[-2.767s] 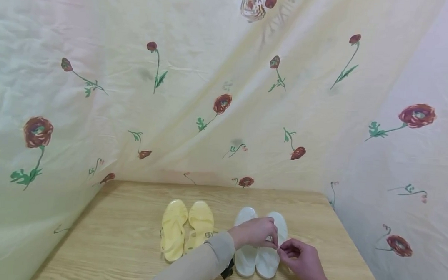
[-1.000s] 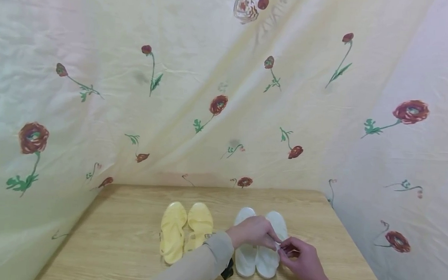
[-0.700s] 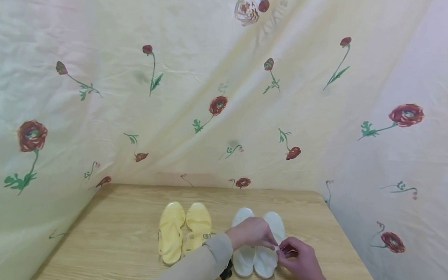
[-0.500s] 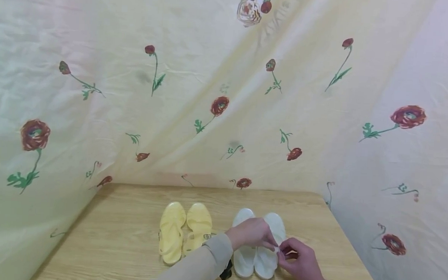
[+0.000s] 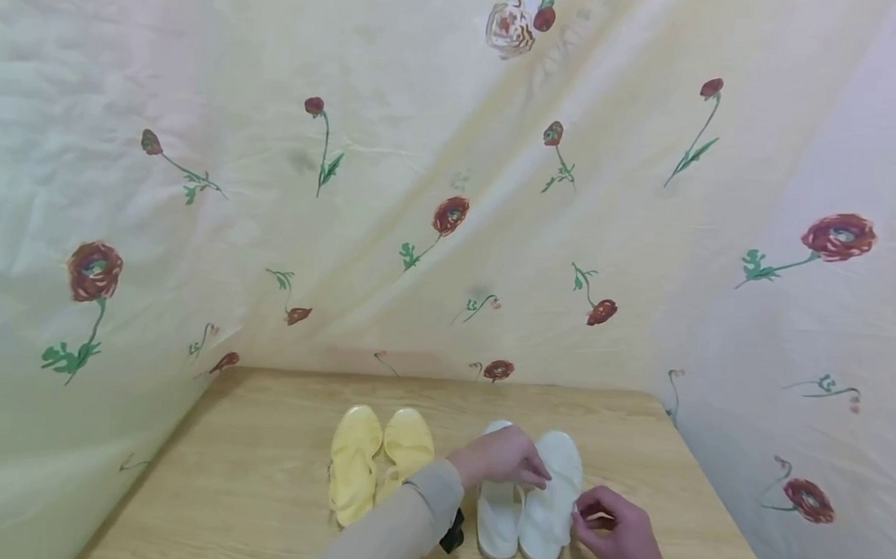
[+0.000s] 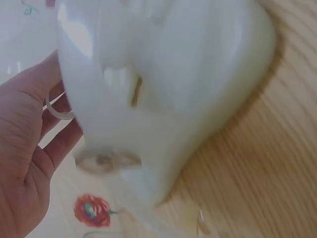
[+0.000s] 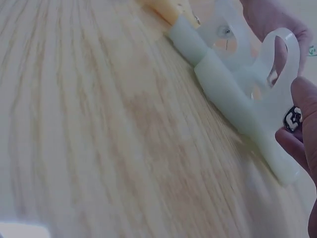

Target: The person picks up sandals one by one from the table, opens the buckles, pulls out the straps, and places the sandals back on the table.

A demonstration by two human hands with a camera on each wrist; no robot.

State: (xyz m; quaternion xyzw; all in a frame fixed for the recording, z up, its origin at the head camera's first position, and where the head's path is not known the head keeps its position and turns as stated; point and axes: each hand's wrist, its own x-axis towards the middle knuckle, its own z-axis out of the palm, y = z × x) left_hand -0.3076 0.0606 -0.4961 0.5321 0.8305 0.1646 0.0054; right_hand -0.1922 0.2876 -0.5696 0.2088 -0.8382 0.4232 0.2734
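Observation:
A pair of white sandals stands on the table, the left one [image 5: 497,532] beside the right one [image 5: 562,451]. My right hand [image 5: 621,529] is at the outer side of the right sandal. Its thumb and finger pinch a small dark metal buckle [image 7: 292,119], whose strap [image 7: 285,39] arches up in the right wrist view. My left hand [image 5: 506,457] reaches over the pair, fingers pointing down at the right sandal and apart from my right hand. In the left wrist view its loosely bent fingers lie beside the white sandal [image 6: 198,94], the tips partly hidden behind it.
A pair of yellow sandals [image 5: 354,463] stands to the left, partly covered by my left sleeve [image 5: 392,527]. A black object [image 5: 453,533] shows at the left wrist. Flower-printed cloth [image 5: 447,296] surrounds the wooden table [image 5: 259,471] at the back and sides.
Both hands were together at the right sandal's strap; now my left hand has drawn back leftward and my right has moved slightly right and down. The head view has shifted a little.

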